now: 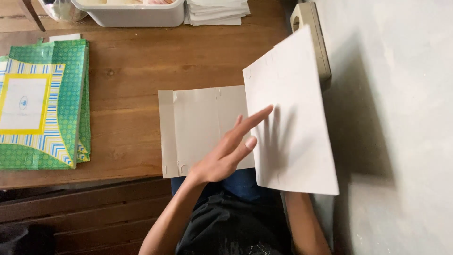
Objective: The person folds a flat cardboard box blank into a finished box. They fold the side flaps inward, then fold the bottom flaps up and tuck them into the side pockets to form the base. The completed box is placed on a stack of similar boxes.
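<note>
White cardboard sheet (288, 118); brown wooden table (132, 66); green bags (42, 104) striped blue, yellow and white; white tub (137, 16).

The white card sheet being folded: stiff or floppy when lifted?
The white card sheet probably holds fairly stiff: its raised flap stands flat without sagging. Likely light, since the left hand steadies it with open fingers. It probably bends easily along creases.

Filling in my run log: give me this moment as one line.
left hand: flat on white card sheet | right hand: hidden behind raised flap | wooden table: green bags at left
</note>
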